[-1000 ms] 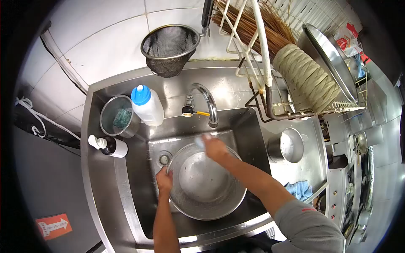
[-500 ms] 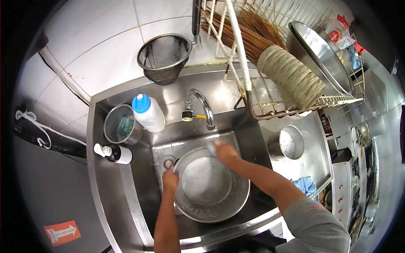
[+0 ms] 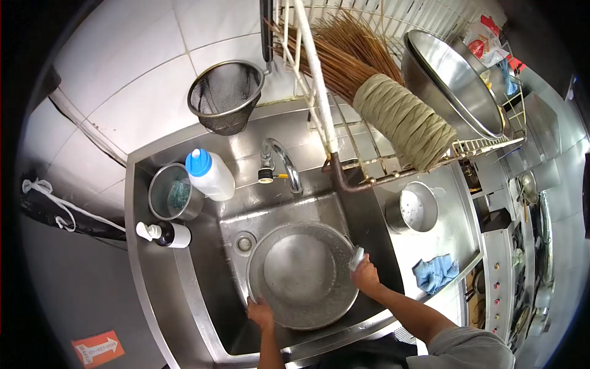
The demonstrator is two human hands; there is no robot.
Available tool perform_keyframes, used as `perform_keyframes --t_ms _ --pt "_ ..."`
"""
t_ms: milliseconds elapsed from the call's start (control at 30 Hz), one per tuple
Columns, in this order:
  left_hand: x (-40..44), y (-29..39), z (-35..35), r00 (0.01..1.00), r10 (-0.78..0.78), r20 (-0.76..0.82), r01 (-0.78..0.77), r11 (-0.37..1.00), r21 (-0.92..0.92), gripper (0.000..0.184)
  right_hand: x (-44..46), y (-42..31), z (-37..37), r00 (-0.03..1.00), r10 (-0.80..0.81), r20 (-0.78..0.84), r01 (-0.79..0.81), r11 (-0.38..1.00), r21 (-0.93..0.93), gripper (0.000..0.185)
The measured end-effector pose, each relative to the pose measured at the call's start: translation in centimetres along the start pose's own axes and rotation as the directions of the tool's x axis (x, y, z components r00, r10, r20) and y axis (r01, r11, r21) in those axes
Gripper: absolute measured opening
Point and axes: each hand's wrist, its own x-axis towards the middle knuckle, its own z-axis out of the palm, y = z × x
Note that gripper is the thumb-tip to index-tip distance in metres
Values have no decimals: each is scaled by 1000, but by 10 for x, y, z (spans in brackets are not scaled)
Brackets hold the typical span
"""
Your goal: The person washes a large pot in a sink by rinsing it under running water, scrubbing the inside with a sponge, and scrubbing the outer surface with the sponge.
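A large round metal pot (image 3: 301,270) sits in the sink (image 3: 230,215), its inside wet and scuffed. My left hand (image 3: 260,313) is closed on the pot's rim at its lower left. At the pot's right side, my right hand (image 3: 367,275) is closed on a small pale scrubbing pad (image 3: 356,258), pressed near the rim. The pad's exact kind is hard to make out. Above the pot arches a chrome faucet (image 3: 289,161). The sink drain (image 3: 244,244) shows to the pot's left.
Along the left ledge stand a metal container (image 3: 161,209) with a green scouring pad, a white bottle (image 3: 215,178) with blue cap, and a pump bottle (image 3: 172,235). A strainer (image 3: 224,95) hangs behind. A wire rack (image 3: 319,92) holds a whisk brush (image 3: 399,117). Right: small pot (image 3: 418,209), blue cloth (image 3: 435,273).
My right hand has moved with the pad from the pot's far rim to its right side. My left hand has slid along the rim toward me. The view has shifted slightly.
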Motion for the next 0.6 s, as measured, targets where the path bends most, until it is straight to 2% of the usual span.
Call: perform_keyframes --t_ms 33,100,133,167,200,233,300,333,400,433,467,500,533,567,600 --pt "7 3 -7 990 115 82 -119 992 39 26 6 3 3 967 -249 -59 224 936 -273 53" --pt "34 13 -21 931 172 321 -177 984 -14 30 18 -8 0 934 -357 1 331 864 -379 46" --pt "65 45 -24 879 138 456 -107 990 -95 33 31 -65 -28 970 -237 56 243 945 -220 46" --pt "81 59 -9 890 269 369 -272 961 -44 31 57 -89 -16 934 -350 69 347 851 -395 47" --pt "93 69 8 870 401 289 -425 905 22 28 86 -115 -1 871 -488 63 471 791 -389 47" --pt "106 79 18 867 405 291 -429 903 23 28 79 -158 -15 777 -593 210 610 628 -483 42" --pt "123 89 29 790 413 454 -423 902 -85 25 102 -196 32 497 -863 94 705 338 -624 44" --pt "119 95 19 785 416 459 -429 900 -83 25 100 -207 30 504 -859 90 703 347 -621 44" --pt "105 94 0 857 348 379 -314 937 -150 22 90 -215 26 553 -829 86 713 417 -564 40" --pt "100 93 -5 879 323 351 -277 944 -177 22 88 -205 14 641 -763 77 660 497 -564 36" --pt "95 83 -6 916 232 328 -201 971 -129 22 87 -183 1 720 -690 75 602 568 -562 31" --pt "89 70 -6 944 139 298 -120 989 -81 23 81 -156 -10 719 -691 80 604 564 -563 31" --pt "81 58 -5 946 134 295 -114 990 -82 23 70 -122 -20 858 -514 -4 482 806 -343 41" --pt "70 46 -1 972 90 219 -80 995 -55 23 56 -89 -28 954 -299 -28 295 951 -86 54" --pt "58 35 0 989 51 139 -47 998 -31 24 33 -51 -18 984 -162 -69 162 987 -14 72"
